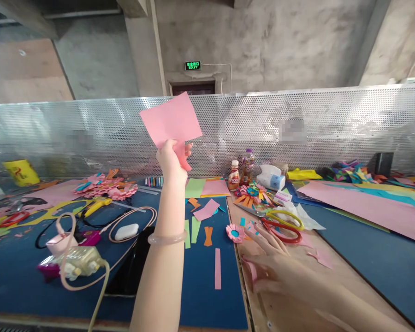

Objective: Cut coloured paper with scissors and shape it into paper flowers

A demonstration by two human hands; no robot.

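My left hand [173, 159] is raised at the middle of the view, thumb and fingers closed on a sheet of pink paper [171, 117]; the sheet's lower end curls below the fingers. Low on the right, my right hand [276, 258] reaches over the brown board with its fingers stretched apart. A curled pink paper piece [251, 272] lies by its thumb; whether they touch I cannot tell. Close to its fingertips are a pink paper flower with a blue centre [234, 233], red-handled scissors [282, 233] and yellow-handled scissors [287, 218].
Cut strips, among them a pink strip [217, 269], lie on the blue mat [200, 304]. To the left are a phone [133, 267], cables and a power strip [79, 260]. Bottles [234, 176], a tissue pack [270, 179] and coloured sheets [366, 205] stand or lie before a perforated metal screen [117, 133].
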